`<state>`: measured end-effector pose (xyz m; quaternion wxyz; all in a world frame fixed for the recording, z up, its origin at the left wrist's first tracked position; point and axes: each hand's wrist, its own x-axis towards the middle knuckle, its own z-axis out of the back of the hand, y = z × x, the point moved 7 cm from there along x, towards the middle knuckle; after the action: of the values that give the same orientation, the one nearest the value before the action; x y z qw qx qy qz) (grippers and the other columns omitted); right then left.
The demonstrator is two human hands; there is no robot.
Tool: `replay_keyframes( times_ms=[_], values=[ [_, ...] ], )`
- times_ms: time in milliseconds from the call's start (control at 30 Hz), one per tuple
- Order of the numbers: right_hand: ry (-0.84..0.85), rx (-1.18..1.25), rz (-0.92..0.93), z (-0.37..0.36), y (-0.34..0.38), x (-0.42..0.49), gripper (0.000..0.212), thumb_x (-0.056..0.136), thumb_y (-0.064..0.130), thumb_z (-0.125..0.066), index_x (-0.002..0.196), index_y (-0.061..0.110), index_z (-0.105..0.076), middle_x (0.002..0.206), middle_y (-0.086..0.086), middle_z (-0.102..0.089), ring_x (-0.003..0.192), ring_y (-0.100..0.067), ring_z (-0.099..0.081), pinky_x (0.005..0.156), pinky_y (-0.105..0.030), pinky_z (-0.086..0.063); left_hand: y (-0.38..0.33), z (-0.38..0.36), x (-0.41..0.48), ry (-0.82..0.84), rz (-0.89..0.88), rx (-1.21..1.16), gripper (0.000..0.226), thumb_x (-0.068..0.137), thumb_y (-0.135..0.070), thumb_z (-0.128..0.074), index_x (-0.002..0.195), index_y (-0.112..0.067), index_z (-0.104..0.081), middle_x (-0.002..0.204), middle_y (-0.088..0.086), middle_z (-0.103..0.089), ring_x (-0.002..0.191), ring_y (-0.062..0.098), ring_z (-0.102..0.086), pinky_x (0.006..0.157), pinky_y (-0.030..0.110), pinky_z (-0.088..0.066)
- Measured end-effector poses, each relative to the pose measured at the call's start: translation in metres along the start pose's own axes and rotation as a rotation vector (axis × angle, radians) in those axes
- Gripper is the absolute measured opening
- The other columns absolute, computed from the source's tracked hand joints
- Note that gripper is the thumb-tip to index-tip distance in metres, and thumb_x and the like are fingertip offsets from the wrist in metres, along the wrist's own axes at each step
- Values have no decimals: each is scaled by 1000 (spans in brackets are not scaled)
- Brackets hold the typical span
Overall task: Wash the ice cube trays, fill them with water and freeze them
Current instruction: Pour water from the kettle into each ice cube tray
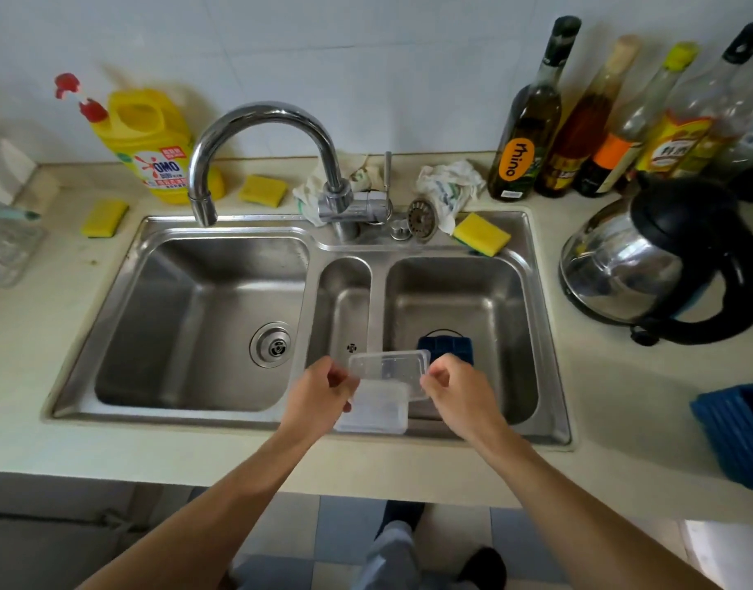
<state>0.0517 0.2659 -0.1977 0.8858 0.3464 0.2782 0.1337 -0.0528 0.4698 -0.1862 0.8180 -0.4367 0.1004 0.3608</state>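
Two clear plastic pieces hang over the front of the steel sink (549, 376). My left hand (323, 389) pinches the lower clear tray (376, 408) at its left side. My right hand (455, 385) pinches the right end of the upper clear lid (387, 366), which sits slightly behind and above the tray. A dark blue ice cube tray (445, 344) lies in the right basin, partly hidden behind my right hand. Another blue tray (736, 432) rests on the counter at the right edge. The faucet (255, 134) points over the left basin, and no water runs.
A yellow detergent bottle (146, 138) and yellow sponges (481, 234) stand behind the sink. Several bottles (532, 117) line the back right wall. A steel kettle (660, 261) sits right of the sink. A clear container (6, 249) is at the far left.
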Motion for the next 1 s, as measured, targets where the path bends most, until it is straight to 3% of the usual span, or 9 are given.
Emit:
replay_keyframes(
  times_ms=[100,200,400,500,600,733,867,1000],
  values=[
    [-69,81,-67,25,-16,20,8,101,26,-61,94,24,-62,84,7,-69,74,-9,-67,69,-27,-56,-36,-16,26,76,-38,-44,9,95,-21,-67,96,-21,-58,83,1,-72,61,9,-71,50,19,-49],
    [-138,88,-124,42,-43,44,5,100,21,-62,96,19,-64,85,3,-69,74,-13,-67,70,-28,-56,-66,-46,59,171,-92,39,7,97,-20,-65,96,-22,-59,87,3,-71,68,12,-72,52,15,-51],
    [-137,37,-312,38,-103,91,5,101,17,-60,99,14,-63,90,-4,-68,80,-17,-69,68,-28,-55,-88,-110,123,329,-65,246,6,99,-9,-57,98,-10,-62,85,12,-71,74,27,-74,74,40,-64],
    [-105,10,-364,24,-121,113,7,102,11,-57,98,10,-63,90,-8,-68,80,-19,-69,67,-33,-59,-83,-134,147,363,-47,364,11,94,-1,-61,104,-2,-63,91,15,-69,79,29,-72,76,40,-63],
    [-67,-22,-390,9,-137,127,7,101,8,-56,98,10,-63,90,-6,-67,79,-16,-66,63,-26,-52,-71,-150,163,378,-44,488,16,94,-8,-63,108,1,-65,96,14,-66,82,22,-63,71,29,-52],
    [-90,-9,-404,-2,-151,133,6,101,10,-56,99,13,-60,88,1,-61,75,-7,-58,55,-19,-41,-60,-171,171,438,-12,540,25,99,-15,-59,116,2,-63,115,19,-66,104,30,-65,79,30,-49],
    [-104,-12,-405,-6,-157,139,16,99,12,-60,93,24,-52,83,10,-51,71,0,-47,53,-18,-33,-56,-180,178,440,28,563,31,100,-18,-58,126,1,-58,123,20,-63,112,31,-63,80,28,-45],
    [-66,-16,-367,-13,-159,143,13,99,14,-60,96,27,-60,84,13,-53,72,-5,-51,54,-18,-34,-50,-180,185,428,65,609,28,99,-13,-60,123,2,-60,119,19,-64,95,27,-62,77,29,-48]
  ],
)
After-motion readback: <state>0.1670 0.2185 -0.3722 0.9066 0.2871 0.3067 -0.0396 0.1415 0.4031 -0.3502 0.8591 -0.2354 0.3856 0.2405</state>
